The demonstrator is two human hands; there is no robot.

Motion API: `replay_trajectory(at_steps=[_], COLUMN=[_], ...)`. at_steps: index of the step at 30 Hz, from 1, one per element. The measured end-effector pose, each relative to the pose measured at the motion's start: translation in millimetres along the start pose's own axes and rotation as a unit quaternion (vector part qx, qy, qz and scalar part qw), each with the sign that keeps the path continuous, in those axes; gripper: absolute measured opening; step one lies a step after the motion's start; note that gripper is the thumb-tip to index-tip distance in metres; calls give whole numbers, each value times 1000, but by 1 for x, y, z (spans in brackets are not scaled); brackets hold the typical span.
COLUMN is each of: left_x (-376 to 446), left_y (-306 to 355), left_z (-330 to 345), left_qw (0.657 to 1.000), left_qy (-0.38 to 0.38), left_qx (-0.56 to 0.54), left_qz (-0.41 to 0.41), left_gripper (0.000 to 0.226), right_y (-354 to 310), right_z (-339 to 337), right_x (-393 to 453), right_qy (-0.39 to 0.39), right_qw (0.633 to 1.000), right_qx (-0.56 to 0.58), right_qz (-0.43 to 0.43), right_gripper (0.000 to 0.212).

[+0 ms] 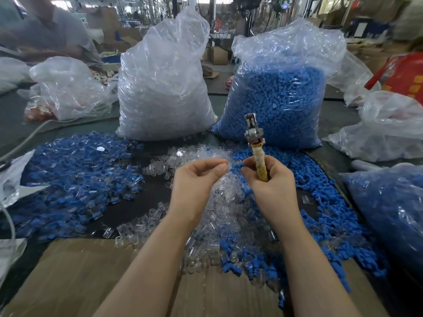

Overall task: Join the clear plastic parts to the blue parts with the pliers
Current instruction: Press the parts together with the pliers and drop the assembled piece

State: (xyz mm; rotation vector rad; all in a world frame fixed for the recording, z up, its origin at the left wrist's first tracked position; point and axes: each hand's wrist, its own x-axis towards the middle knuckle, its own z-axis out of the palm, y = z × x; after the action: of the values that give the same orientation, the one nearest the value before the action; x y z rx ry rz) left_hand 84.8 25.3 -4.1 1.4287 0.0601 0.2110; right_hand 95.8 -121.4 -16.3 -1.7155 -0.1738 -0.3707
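My right hand (270, 177) grips the tape-wrapped handles of the pliers (255, 143), whose metal jaws point up and away from me. My left hand (196, 177) is raised beside it, fingers curled with the thumb against the fingertips; whether a clear part sits between them is too blurred to tell. Under both hands lies a heap of loose clear plastic parts (219, 216). Loose blue parts (325, 202) spread to the right of that heap. A wide pile of joined blue-and-clear pieces (75, 179) covers the table on the left.
Two tall plastic bags stand behind the piles: one of clear parts (162, 88), one of blue parts (279, 97). Another bag of blue parts (389, 209) lies at the right. Cardboard (80, 277) covers the near table edge. A person (45, 30) works at the far left.
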Motion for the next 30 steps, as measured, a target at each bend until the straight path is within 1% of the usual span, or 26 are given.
replay_trajectory(at_steps=[4, 10, 15, 20, 23, 26, 30], left_x=[0, -2, -2, -4, -6, -6, -9], left_y=[-1, -4, -5, -3, 0, 2, 2], left_z=[2, 2, 3, 5, 7, 9, 12], left_qw=[999, 999, 997, 998, 998, 998, 997], left_qy=[19, 44, 64, 59, 54, 57, 68], left_qx=[31, 23, 32, -14, -14, -8, 31], left_qz=[29, 10, 18, 6, 4, 4, 32], left_gripper=[11, 11, 5, 4, 6, 10, 15], right_y=[1, 2, 0, 0, 1, 2, 1], right_z=[2, 5, 6, 8, 8, 8, 9], right_x=[0, -1, -3, -2, -2, -3, -3], right_qy=[-2, -6, -11, -19, -9, 12, 31], right_qw=[1000, 1000, 999, 999, 998, 996, 994], right_qx=[-10, -26, -36, -39, -57, -87, -104], right_qz=[1, 6, 2, -8, -17, -22, -28], right_gripper=[15, 14, 12, 10, 9, 14, 18])
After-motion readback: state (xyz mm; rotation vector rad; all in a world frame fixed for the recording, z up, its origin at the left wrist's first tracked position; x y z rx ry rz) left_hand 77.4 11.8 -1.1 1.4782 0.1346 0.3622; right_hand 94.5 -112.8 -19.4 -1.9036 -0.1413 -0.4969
